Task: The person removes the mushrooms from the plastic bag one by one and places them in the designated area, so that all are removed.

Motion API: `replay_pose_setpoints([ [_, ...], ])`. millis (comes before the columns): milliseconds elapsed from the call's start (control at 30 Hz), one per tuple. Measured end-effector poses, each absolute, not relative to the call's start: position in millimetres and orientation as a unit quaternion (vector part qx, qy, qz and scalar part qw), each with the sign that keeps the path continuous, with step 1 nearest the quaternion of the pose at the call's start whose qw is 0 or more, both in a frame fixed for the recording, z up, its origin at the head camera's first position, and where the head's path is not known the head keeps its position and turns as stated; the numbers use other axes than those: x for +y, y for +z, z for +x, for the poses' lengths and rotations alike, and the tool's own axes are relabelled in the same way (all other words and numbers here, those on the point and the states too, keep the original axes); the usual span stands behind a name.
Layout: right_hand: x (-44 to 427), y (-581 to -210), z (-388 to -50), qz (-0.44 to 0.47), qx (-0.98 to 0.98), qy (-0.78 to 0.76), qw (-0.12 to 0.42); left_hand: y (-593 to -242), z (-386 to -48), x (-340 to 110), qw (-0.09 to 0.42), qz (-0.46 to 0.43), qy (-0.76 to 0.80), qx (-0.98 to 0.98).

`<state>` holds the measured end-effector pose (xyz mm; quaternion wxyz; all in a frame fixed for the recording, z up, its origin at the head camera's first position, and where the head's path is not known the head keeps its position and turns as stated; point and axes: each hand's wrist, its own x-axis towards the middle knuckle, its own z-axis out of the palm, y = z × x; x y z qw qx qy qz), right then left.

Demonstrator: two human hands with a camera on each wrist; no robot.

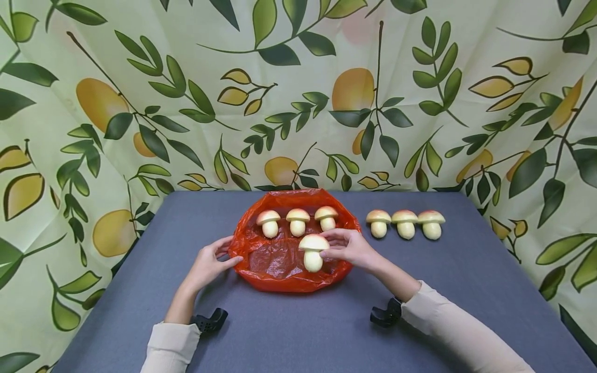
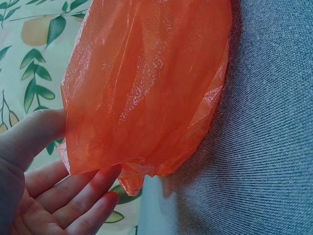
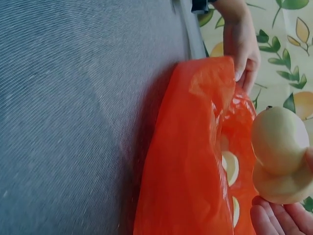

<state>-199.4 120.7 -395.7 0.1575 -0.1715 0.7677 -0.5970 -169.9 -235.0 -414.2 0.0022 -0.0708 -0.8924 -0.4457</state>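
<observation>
right grip (image 1: 347, 246) pinches smooth bulbous mushroom (image 1: 313, 260) | left grip (image 1: 210, 265) loosely pinches glossy crinkled red plastic bag (image 1: 284, 285) | grey ribbed cloth (image 1: 298, 331)

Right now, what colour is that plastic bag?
The plastic bag is red, clearest in the head view.

Pale mushroom (image 1: 313, 259) upright, apparently over red bag (image 1: 289, 285)

A leaf-printed cloth (image 1: 298, 134) hangs behind the grey-blue table (image 1: 298, 331).
</observation>
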Motion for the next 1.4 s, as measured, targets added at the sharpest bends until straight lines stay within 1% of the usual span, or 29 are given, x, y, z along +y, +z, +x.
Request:
replay_pose_setpoints([
  [133, 131.9, -394.2, -199.4, -0.172, 0.771, -0.593, 0.157, -415.0, -170.1, -234.5, 0.005, -0.074, -0.445, -0.892],
  [400, 151.3, -394.6, -199.2, -0.172, 0.79, -0.572, 0.139, -415.5, -170.0, -235.0, 0.004, -0.075, -0.447, -0.892],
  [633, 162.0, -395.7, -196.7, -0.165, 0.79, -0.574, 0.142, -416.0, -169.9, -235.1, -0.001, -0.07, -0.446, -0.892],
  [933, 173.0, -391.4, -196.6, -0.163, 0.792, -0.575, 0.127, -414.8, -169.9, -235.4, 0.0, -0.073, -0.446, -0.892],
  [1133, 183.5, -387.5, -197.8, -0.179, 0.791, -0.573, 0.122, -412.8, -169.7, -235.8, -0.009, -0.068, -0.45, -0.89],
  [1400, 200.9, -383.8, -200.0, -0.192, 0.79, -0.566, 0.135, -413.7, -170.1, -235.9, -0.009, -0.071, -0.451, -0.89],
])
